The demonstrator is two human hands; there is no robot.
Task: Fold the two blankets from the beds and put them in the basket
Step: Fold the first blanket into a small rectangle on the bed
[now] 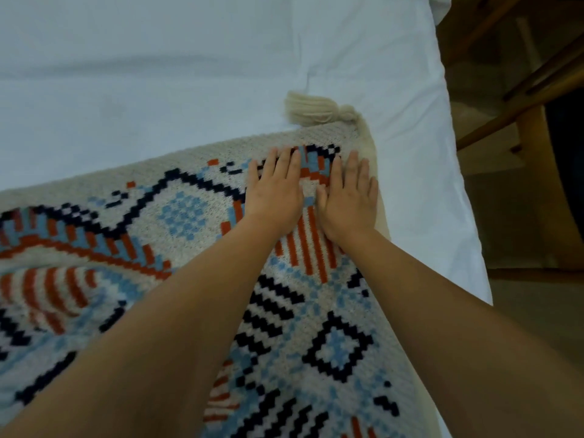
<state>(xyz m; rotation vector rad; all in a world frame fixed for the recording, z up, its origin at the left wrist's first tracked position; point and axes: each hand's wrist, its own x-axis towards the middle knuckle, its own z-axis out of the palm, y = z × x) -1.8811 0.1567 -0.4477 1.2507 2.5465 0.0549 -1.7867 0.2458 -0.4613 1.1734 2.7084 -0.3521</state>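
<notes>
– Two hands on the blanket [189,216], palms down, side by side and nearly touching at the thumbs.
– Finger state?
– Left hand [275,188]: fingers [286,159] straight, close together, pressing flat on the knit. Right hand [349,194]: same, straight and flat. Neither is gripping anything.
– Where's the blanket?
– Under both palms, spread on the white bed sheet [158,74]. Cream knit with navy, light blue and orange blocks. Its far edge runs just past the fingertips, and its corner sits just beyond the right fingertips.
– Anything at that corner?
– A cream tassel [311,109], lying on the sheet just past the fingertips, between the two hands' lines.
– Lying flat?
– Flat under the fingers. Left of the left fingers and back toward the wrist side it's rumpled.
– Rest of the room?
– A wooden frame [521,74], well off to the right of the right little finger, past the mattress edge. Can't tell what furniture it is.
</notes>
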